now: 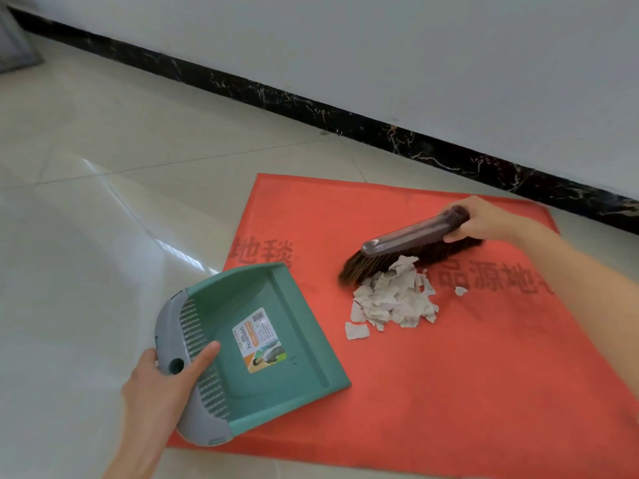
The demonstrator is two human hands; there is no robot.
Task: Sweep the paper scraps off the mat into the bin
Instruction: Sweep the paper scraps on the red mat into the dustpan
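A pile of torn pale paper scraps (394, 300) lies near the middle of the red mat (432, 392), with one stray bit (460, 291) to its right. My right hand (491, 219) grips the handle of a brown hand brush (411, 248); its dark bristles rest on the mat at the far edge of the pile. My left hand (162, 385) holds the grey back rim of a green dustpan (262, 340), whose open lip lies on the mat's left part, a short gap left of the scraps. The pan is empty apart from its label.
The mat lies on a glossy pale tiled floor (103, 202). A black marbled skirting board (345, 115) and a white wall run diagonally behind the mat. A grey object (14, 46) shows at the top left corner. No bin is in view.
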